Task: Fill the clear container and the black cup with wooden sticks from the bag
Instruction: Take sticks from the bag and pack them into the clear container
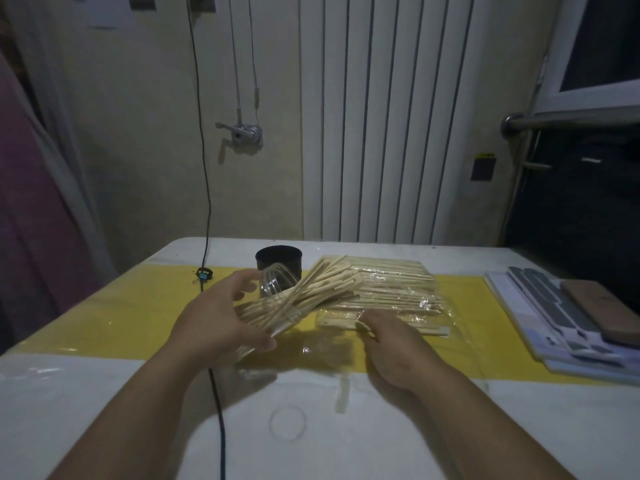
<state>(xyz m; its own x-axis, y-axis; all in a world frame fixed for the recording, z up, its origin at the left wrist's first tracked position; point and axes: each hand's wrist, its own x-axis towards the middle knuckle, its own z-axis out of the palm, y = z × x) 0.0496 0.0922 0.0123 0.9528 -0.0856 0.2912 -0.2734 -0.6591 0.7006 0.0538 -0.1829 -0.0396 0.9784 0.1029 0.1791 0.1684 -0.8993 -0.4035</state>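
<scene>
On wall (pixel 138 150), label (pixel 483 167) illegible; left hand (pixel 221 317) grips container (pixel 273 306).

I count one black cup (pixel 279 261), one clear container (pixel 273 306), one bag (pixel 426 303). Wooden sticks (pixel 318 282): too many to count. Two hands: left hand (pixel 221 320), right hand (pixel 391 348). One black cable (pixel 218 410).

We see one person only by the arms. The left hand (pixel 221 320) and the right hand (pixel 394 344) are bare. The left forearm (pixel 145 410) and the right forearm (pixel 485 420) are bare too, as far as the lower edge, where they leave our view.
</scene>
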